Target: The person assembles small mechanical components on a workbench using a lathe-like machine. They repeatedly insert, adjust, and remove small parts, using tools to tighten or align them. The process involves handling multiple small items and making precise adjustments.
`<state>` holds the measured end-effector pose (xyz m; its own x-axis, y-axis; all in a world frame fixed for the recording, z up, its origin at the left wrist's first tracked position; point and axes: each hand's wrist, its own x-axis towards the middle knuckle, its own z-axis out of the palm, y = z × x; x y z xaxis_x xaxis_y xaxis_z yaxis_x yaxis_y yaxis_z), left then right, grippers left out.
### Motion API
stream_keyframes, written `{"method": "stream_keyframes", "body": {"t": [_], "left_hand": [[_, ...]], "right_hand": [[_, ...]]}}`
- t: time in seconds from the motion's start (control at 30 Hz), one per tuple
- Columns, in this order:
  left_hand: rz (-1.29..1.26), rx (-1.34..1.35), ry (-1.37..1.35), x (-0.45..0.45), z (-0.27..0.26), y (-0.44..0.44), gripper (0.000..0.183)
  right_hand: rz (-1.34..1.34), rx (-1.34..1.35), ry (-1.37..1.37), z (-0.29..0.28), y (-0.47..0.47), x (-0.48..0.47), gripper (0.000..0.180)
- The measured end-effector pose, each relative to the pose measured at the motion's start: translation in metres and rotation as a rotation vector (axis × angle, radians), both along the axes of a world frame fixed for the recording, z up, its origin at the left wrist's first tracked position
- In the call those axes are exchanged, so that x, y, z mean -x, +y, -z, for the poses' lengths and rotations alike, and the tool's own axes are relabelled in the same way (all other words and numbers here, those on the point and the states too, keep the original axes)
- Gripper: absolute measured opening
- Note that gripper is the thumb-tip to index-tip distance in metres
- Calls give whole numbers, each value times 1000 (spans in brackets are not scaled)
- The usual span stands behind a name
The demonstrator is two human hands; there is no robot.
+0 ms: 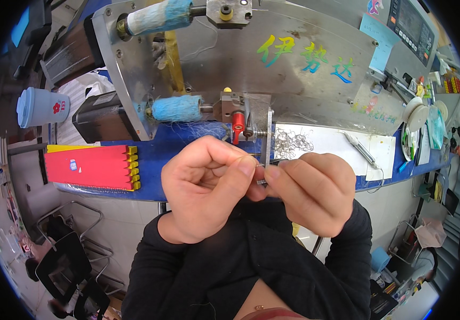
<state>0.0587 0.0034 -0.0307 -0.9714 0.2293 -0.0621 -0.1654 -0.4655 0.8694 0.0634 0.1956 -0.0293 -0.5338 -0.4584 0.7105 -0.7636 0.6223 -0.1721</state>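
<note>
My left hand pinches between thumb and forefinger a thin, shiny wire-like piece, too small to identify. The fingertips of my right hand are closed at its other side, close to my left fingers; their exact contact is hidden. Both hands are raised in front of the blue-covered bench edge. Just beyond them stands a metal clamp head with a red lever. On white paper behind my right hand lies a loose pile of small fish hooks.
Motors and blue fibre-wrapped shafts fill the left of the machine. Red and yellow notched boards lie at left, near a lidded blue cup. A corded pen-like tool rests at right, before several white spools.
</note>
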Motion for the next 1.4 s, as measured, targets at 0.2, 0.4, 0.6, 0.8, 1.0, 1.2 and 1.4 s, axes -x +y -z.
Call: {"method": "stream_keyframes", "body": {"t": [0.2,0.4,0.6,0.8,1.0,1.2,1.4], "left_hand": [[-13,47,59,-1,-1,0,4],[-150,216,157,-5,-1,10,3],[-56,256,154,-8,3,13,5],[90,124,-28,-12,-4,14,7],[55,110,83,-11,0,19,13],[85,377,678,-7,15,14,12],[290,-133,163,-13,25,18,7]], "right_hand": [[30,284,-215,3,-4,0,53],[237,161,-141,0,-4,-18,46],[173,465,-350,-15,-2,-34,47],[81,398,-336,-7,3,-25,57],[-38,574,-510,-2,8,-27,44],[-194,915,-531,9,2,-29,29],[-444,725,-453,20,16,-16,43]]}}
